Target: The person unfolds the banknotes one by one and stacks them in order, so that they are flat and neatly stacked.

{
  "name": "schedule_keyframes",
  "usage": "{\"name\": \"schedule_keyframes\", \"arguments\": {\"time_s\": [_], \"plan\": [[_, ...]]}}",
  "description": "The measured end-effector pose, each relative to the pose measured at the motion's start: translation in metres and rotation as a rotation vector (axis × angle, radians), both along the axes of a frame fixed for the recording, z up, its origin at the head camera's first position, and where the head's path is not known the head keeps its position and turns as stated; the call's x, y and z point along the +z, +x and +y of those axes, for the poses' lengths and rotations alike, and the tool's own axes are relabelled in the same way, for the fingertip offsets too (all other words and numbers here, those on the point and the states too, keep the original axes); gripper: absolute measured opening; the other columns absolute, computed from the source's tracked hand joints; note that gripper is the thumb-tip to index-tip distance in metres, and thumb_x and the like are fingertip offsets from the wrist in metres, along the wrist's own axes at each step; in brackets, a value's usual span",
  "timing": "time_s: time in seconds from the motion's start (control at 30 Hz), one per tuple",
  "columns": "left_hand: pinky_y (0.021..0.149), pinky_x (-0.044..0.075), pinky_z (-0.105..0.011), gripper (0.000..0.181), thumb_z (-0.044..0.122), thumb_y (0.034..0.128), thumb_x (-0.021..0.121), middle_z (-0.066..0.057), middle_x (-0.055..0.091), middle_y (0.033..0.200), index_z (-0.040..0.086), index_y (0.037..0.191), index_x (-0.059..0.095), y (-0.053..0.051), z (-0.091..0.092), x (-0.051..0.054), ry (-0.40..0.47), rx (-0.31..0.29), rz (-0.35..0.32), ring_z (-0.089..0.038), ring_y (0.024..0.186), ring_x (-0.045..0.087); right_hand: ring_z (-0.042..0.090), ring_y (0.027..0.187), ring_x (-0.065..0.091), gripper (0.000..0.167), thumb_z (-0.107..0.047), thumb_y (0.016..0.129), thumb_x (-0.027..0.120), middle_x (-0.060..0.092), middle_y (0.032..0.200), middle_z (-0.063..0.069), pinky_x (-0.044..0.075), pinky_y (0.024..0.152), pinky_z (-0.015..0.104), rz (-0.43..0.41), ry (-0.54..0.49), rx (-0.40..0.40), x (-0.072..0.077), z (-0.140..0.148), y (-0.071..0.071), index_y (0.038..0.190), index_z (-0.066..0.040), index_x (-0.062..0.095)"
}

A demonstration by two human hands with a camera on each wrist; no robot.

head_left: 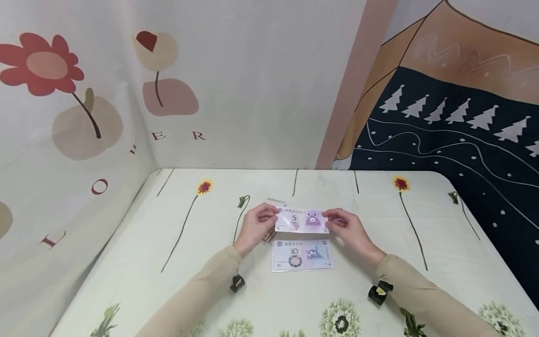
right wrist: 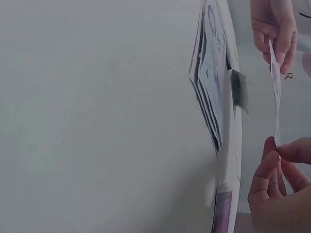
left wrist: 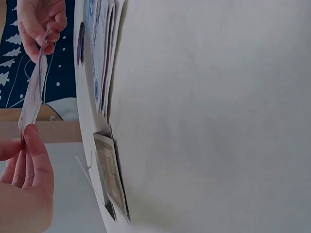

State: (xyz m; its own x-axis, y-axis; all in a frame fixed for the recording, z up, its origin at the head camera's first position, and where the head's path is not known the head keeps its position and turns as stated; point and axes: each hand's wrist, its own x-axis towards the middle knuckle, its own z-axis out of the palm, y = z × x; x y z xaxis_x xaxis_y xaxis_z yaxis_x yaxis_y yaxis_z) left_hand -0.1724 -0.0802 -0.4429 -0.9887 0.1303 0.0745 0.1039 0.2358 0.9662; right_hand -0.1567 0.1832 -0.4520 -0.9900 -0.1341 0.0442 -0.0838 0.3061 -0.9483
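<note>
A purple play banknote (head_left: 301,221) marked 5 is held up flat above the table, its printed face toward the head camera. My left hand (head_left: 257,227) pinches its left end, and my right hand (head_left: 349,231) pinches the right end. In both wrist views the note appears nearly edge-on, stretched between the two hands. Just below it in the head view lies a small stack of bluish banknotes (head_left: 302,256), the top one marked 10. A brownish banknote (left wrist: 111,170) lies on the table near the stack, partly hidden in the head view behind the held note.
A purple note (right wrist: 222,213) lies on the table beside the stack in the right wrist view. The tablecloth (head_left: 193,299) is pale with printed flowers. Fabric hangings (head_left: 252,93) rise along the table's back and left side. Black wrist devices (head_left: 237,283) show at both sleeves.
</note>
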Motion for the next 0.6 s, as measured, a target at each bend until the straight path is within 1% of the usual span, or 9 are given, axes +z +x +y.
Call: {"name": "schedule_keyframes", "arguments": {"time_s": [0.17, 0.2, 0.4, 0.47, 0.6], "plan": [[0.08, 0.055, -0.027, 0.018, -0.008, 0.0841, 0.063, -0.01, 0.068, 0.091, -0.001, 0.101, 0.066, 0.0, 0.0, -0.001, -0.031, -0.024, -0.002, -0.022, 0.087, 0.066, 0.011, 0.085, 0.061, 0.026, 0.003, 0.09, 0.061, 0.059, 0.102, 0.018, 0.053, 0.073, 0.021, -0.065, -0.063, 0.01, 0.003, 0.004, -0.002, 0.115, 0.009, 0.06], [0.08, 0.055, -0.027, 0.018, -0.008, 0.0843, 0.063, -0.01, 0.068, 0.091, -0.001, 0.101, 0.065, 0.0, -0.001, -0.001, -0.038, -0.029, -0.001, -0.023, 0.087, 0.066, 0.011, 0.085, 0.06, 0.026, 0.002, 0.09, 0.061, 0.059, 0.102, 0.017, 0.053, 0.073, 0.022, -0.078, -0.072, 0.013, 0.003, 0.005, -0.002, 0.115, 0.009, 0.06], [0.076, 0.056, -0.028, 0.017, -0.009, 0.0846, 0.063, -0.01, 0.068, 0.088, -0.002, 0.1, 0.065, -0.002, -0.005, -0.004, -0.059, -0.031, -0.06, -0.024, 0.083, 0.067, 0.014, 0.087, 0.058, 0.029, -0.003, 0.092, 0.061, 0.062, 0.104, 0.014, 0.053, 0.076, 0.028, -0.174, -0.102, 0.051, 0.01, 0.007, -0.007, 0.118, 0.009, 0.058], [0.075, 0.056, -0.028, 0.016, -0.009, 0.0845, 0.063, -0.009, 0.068, 0.087, -0.002, 0.099, 0.066, -0.002, -0.006, -0.005, -0.063, -0.026, -0.078, -0.023, 0.082, 0.067, 0.015, 0.086, 0.058, 0.029, -0.004, 0.092, 0.061, 0.063, 0.105, 0.014, 0.053, 0.076, 0.03, -0.189, -0.097, 0.062, 0.012, 0.007, -0.008, 0.118, 0.008, 0.058], [0.073, 0.056, -0.027, 0.015, -0.008, 0.0843, 0.064, -0.008, 0.068, 0.085, -0.002, 0.098, 0.066, 0.0, -0.008, -0.005, -0.081, -0.03, -0.104, -0.02, 0.079, 0.067, 0.016, 0.084, 0.059, 0.027, -0.003, 0.091, 0.062, 0.064, 0.103, 0.014, 0.053, 0.074, 0.03, -0.177, -0.07, 0.097, 0.012, 0.008, -0.01, 0.116, 0.009, 0.06]]}}
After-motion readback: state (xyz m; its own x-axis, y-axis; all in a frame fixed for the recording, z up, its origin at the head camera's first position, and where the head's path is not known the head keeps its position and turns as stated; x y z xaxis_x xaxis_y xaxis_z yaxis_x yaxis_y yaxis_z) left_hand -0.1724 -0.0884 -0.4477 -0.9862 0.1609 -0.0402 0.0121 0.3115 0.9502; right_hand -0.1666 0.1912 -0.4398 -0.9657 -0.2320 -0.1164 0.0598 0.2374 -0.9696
